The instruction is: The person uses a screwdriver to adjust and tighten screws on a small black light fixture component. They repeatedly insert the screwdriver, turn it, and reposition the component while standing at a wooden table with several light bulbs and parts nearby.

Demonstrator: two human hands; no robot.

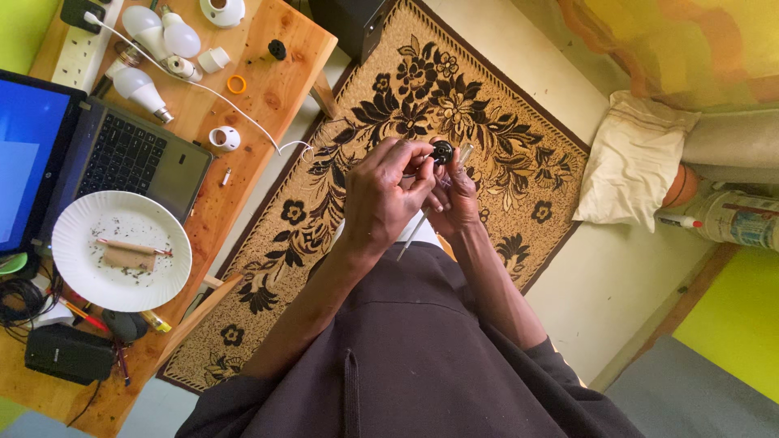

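Small round black part point(441, 151), maybe a lamp-holder piece, sits up at the fingertips of both hands, held above the patterned rug point(487, 97), approx mid-frame. Left hand point(381, 199) is closed round it w/ thumb & forefinger pinching from the left side. Right hand point(454, 203) is curled in from the other side, fingers closed on a thin screwdriver point(415, 231); its clear handle shows just beside the black part, its metal shaft runs down-left betw. the two hands toward the person's dark apron. Exact tip contact w/ the part can't be made out.

To the left stands a wooden table point(268, 89). On it: a laptop point(122, 154) w/ blue screen, a white paper plate point(122, 251) w/ crumbs and a pencil-like stick, several white bulbs point(146, 89), a small white socket piece point(225, 139), an orange ring point(236, 83), a white power strip point(81, 49) w/ a white cable trailing off the table edge. Near the table's lower end, a black box-like device point(69, 353) and tangled wires.

Far right, well apart from the hands: a cream pillow point(633, 162) on the pale floor, next to a taped bottle-like container point(742, 219).
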